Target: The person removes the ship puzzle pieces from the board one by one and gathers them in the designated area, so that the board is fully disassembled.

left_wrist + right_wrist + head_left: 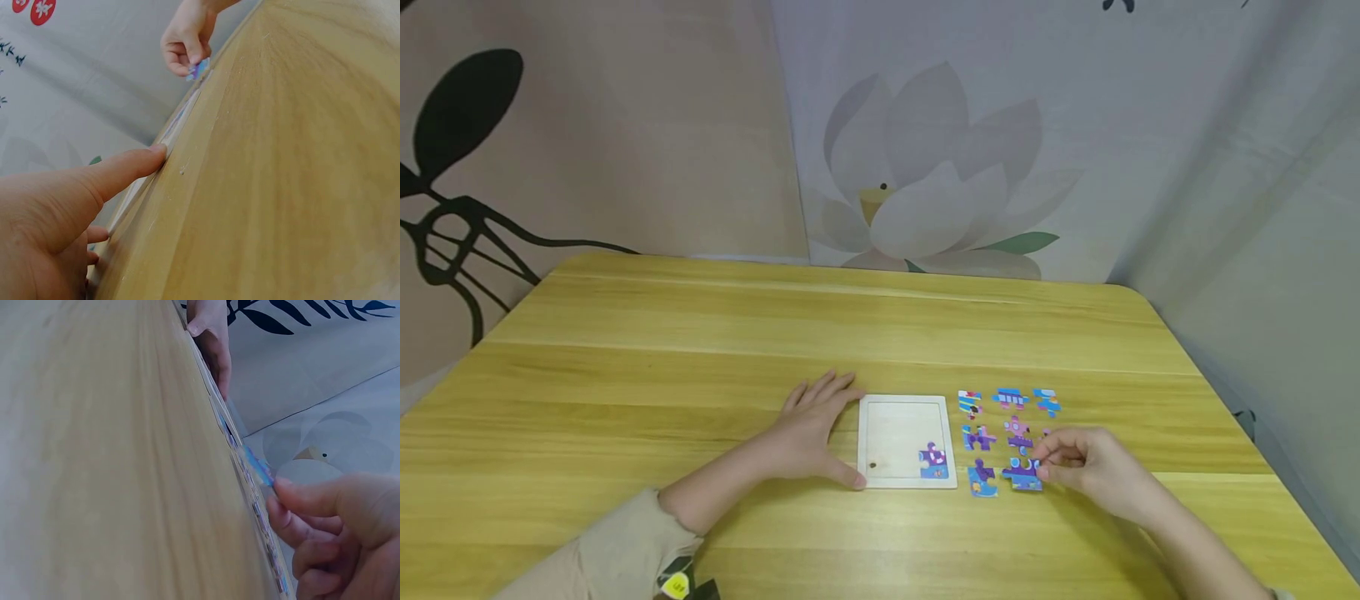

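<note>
A white-rimmed wooden puzzle tray (895, 442) lies on the table, with one purple-and-blue puzzle piece (934, 462) in its lower right corner. My left hand (808, 433) is at the tray's left side, thumb and fingers spread and touching its edge. To the right of the tray, my right hand (1093, 471) pinches a blue-and-purple puzzle piece (1022, 475) between thumb and fingers. The right wrist view shows that held piece (257, 467) tilted, off the table. In the left wrist view the left thumb (140, 165) presses the tray's near edge.
Several loose puzzle pieces (979, 437) lie in rough rows between the tray and my right hand; one at the right is partly hidden by the fingers. The wooden table (700, 333) reaches back to a curtain (940, 167) printed with a flower.
</note>
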`<state>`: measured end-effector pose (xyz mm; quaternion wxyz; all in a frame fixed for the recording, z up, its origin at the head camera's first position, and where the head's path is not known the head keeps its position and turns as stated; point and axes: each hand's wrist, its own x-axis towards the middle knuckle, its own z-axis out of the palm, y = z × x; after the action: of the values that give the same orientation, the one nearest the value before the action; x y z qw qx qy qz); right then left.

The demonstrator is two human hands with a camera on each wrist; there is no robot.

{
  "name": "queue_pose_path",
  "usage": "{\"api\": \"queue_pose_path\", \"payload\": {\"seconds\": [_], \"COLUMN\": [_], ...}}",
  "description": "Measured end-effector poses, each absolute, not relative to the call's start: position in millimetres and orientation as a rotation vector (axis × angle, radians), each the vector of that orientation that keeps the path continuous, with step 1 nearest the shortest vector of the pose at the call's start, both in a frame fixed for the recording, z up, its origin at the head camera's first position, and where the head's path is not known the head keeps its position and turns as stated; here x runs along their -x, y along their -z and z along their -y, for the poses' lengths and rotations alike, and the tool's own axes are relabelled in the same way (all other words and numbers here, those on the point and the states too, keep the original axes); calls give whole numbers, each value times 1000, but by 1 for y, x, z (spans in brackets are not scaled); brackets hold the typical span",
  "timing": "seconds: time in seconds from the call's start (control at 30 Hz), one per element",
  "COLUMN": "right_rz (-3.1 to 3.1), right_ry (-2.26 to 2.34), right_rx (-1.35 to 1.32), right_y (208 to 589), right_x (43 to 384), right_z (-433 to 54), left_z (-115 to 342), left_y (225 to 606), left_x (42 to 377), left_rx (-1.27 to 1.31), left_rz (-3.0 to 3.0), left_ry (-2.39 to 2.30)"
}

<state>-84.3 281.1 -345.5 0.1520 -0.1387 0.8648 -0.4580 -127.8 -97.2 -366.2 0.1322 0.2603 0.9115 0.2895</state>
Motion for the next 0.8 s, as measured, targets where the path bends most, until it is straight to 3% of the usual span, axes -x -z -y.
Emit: {"api": "queue_pose_path", "payload": {"seconds": [0.8], "right_rz": [-2776], "right_ry": [936], "right_rx": [271], "right_y": [342], "right_x": [75], "right_z": [-270], "left_z": [97], "left_y": [367], "left_x": [128], "left_rx": [-748], "left_rz": [-2644], "left_ry": [-848]}}
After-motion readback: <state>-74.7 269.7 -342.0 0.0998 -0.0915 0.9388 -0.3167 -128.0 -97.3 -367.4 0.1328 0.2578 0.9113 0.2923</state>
